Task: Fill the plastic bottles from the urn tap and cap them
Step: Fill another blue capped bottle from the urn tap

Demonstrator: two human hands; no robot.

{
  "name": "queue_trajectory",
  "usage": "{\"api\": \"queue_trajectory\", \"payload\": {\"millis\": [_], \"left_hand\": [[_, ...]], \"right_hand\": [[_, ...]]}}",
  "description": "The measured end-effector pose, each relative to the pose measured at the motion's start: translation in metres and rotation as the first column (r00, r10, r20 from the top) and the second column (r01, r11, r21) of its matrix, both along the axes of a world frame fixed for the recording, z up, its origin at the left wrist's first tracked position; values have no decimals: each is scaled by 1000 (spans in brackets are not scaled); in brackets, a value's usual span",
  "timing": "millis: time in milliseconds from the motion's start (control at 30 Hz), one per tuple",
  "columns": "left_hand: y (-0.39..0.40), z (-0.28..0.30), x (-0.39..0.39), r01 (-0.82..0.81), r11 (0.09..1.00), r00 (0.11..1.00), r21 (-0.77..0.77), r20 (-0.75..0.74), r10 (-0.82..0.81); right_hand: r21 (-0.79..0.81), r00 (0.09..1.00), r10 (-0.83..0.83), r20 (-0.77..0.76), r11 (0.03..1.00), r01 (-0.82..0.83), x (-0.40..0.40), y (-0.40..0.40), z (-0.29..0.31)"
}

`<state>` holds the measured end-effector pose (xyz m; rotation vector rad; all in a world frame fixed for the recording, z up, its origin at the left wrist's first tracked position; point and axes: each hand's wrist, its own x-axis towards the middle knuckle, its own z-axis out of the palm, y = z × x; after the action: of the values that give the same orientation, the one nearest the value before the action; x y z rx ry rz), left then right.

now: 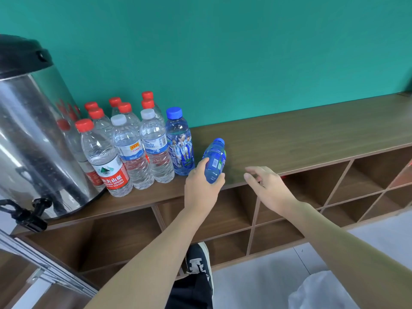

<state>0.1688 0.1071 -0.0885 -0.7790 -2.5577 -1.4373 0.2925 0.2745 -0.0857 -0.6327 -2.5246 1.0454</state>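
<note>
The blue bottle [214, 161] with its blue cap on is in the left hand [201, 186], whose fingers and thumb wrap round its lower half. It leans to the right, its base at the front edge of the wooden table [301, 139], just beside the standing bottles. The right hand [266, 185] hovers near it over the table's front edge, fingers loose and slightly curled, holding nothing.

To the left stands a tight cluster of capped bottles: a blue-capped bottle with a picture label [180, 142] nearest, then two white-capped clear bottles [142, 150], then red-capped clear bottles [104, 159] in front and behind, reaching back toward the green wall [223, 52]. All stand upright and show water inside.

At the far left sits the steel urn [38, 139] with a black lid, its black tap [29, 214] jutting over the table's edge. Open wooden cubbies [278, 219] run below the tabletop. A black shoe [199, 262] shows on the pale floor.
</note>
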Motion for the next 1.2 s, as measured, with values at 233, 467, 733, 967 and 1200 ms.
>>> {"api": "queue_trajectory", "payload": {"millis": [233,467,733,967,1200], "left_hand": [[-33,-15,22,81,976,997,204,-31,-76],[-106,-16,40,165,924,982,344,30,-187],[-207,-13,14,60,996,991,72,113,-68],[-265,-28,-6,-28,998,987,-53,155,36],[-307,-62,-5,-89,994,979,68,191,75]], "right_hand": [[-157,994,-56,-89,987,41,-13,-10,12],[-746,953,-23,-302,628,-221,-46,-65,31],[-750,937,143,-320,566,-342,-81,-158,32],[-620,934,310,-180,701,-352,-108,-250,12],[-290,881,472,-11,842,-455,-125,-291,-9]]}}
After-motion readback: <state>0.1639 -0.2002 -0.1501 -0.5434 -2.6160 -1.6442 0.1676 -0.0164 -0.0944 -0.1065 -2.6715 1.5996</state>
